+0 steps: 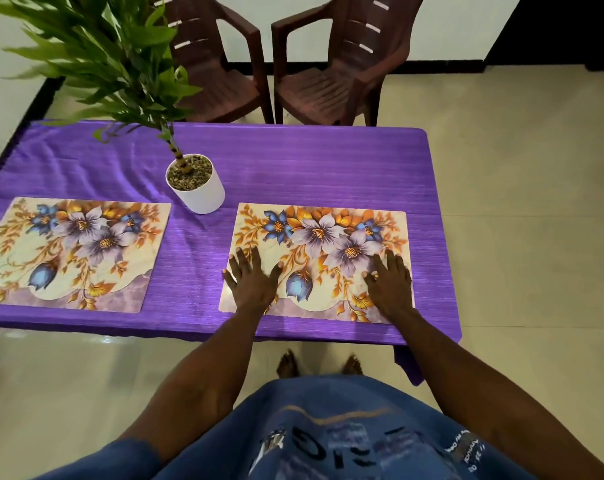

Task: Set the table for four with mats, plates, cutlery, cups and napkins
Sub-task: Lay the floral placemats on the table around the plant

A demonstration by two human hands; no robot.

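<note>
Two floral place mats lie on the purple tablecloth (293, 168). The left mat (75, 251) sits near the table's front left. The right mat (321, 237) lies at the front right, directly before me. My left hand (250, 278) presses flat on that mat's left part, fingers spread. My right hand (389, 280) lies flat on its right part, fingers straight. Neither hand holds anything.
A white pot (198, 187) with a tall green plant (103, 57) stands between the mats, toward the back. Two dark red plastic chairs (331, 77) stand beyond the table's far edge. Tiled floor (518, 202) lies to the right.
</note>
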